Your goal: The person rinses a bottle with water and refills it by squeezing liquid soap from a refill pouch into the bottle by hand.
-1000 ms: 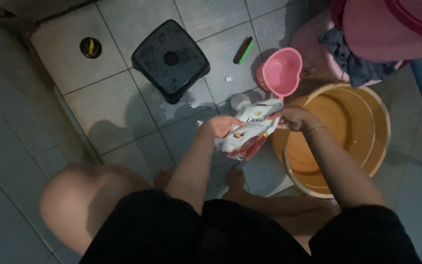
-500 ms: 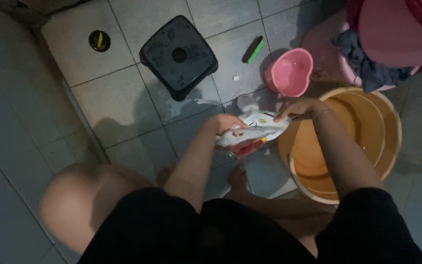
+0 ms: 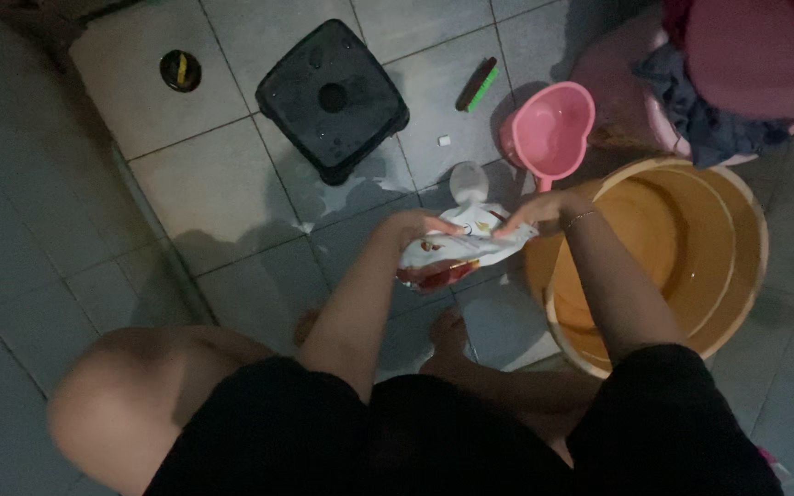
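Head view shows left hand [image 3: 413,228] and right hand [image 3: 535,209] with fingers pinching a white refill pouch [image 3: 459,246] at nine o'clock of the orange basin [image 3: 746,276], tilted for pouring; next move requires steady squeezing.

Dim light on a wet grey tiled floor [image 3: 222,193] — round floor drain [image 3: 180,70] at one corner.

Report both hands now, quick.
Left hand: closed on the white-and-red soft plastic refill pouch.
Right hand: pinching the same pouch's top corner.
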